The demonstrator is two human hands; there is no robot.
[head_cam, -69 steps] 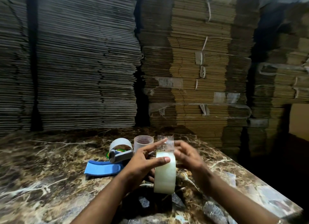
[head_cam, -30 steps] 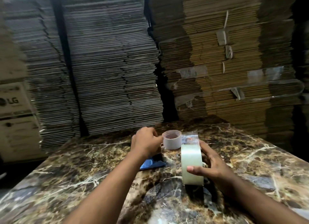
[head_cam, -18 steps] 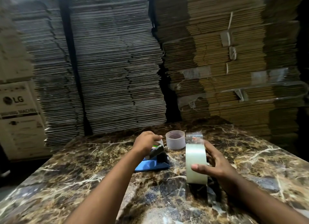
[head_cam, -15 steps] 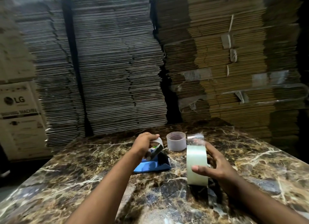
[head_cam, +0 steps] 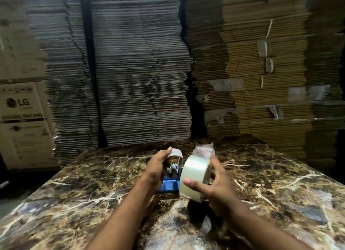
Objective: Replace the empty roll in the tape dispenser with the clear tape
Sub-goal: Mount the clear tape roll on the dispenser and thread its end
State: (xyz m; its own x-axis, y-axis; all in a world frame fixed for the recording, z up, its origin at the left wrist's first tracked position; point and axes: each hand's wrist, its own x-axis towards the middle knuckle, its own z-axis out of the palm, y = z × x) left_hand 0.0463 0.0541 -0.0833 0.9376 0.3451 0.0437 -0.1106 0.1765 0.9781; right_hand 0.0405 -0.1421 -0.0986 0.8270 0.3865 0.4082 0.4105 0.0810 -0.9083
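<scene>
Glossy clear tape [head_cam: 194,177] (polished marble table [head_cam: 280,184])

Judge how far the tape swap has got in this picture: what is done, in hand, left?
Done: the dispenser looks to have no roll on it. In hand: the left hand grips its curved guard, and the right hand holds the clear tape just beside it. Left: seating the roll and threading the tape.

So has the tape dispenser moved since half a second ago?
Yes. The left hand has lifted the tape dispenser upright off the marble table.
</scene>
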